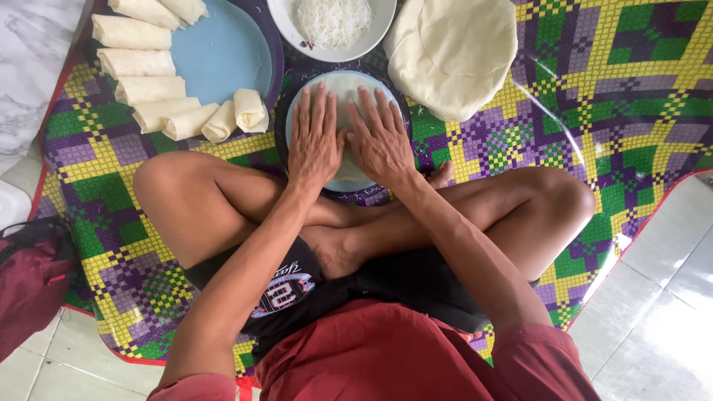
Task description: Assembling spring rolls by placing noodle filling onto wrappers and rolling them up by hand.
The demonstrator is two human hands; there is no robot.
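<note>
I sit cross-legged on a checked mat. My left hand (315,139) and my right hand (380,138) lie flat side by side, fingers spread, pressing on a thin pale wrapper sheet (343,83) spread over a small round plate (291,111) in front of my legs. Neither hand grips anything. A white bowl of thin white noodles (333,22) stands just beyond the plate. To the right of it lies a stack of round pale wrappers (453,52). Several finished rolls (148,89) line a large blue tray (223,52) at the upper left.
The mat (616,96) with its green, purple and yellow checks covers a tiled floor (661,297). A dark red bag (30,286) lies on the left by the mat's edge. A marbled white surface (30,59) shows at the top left.
</note>
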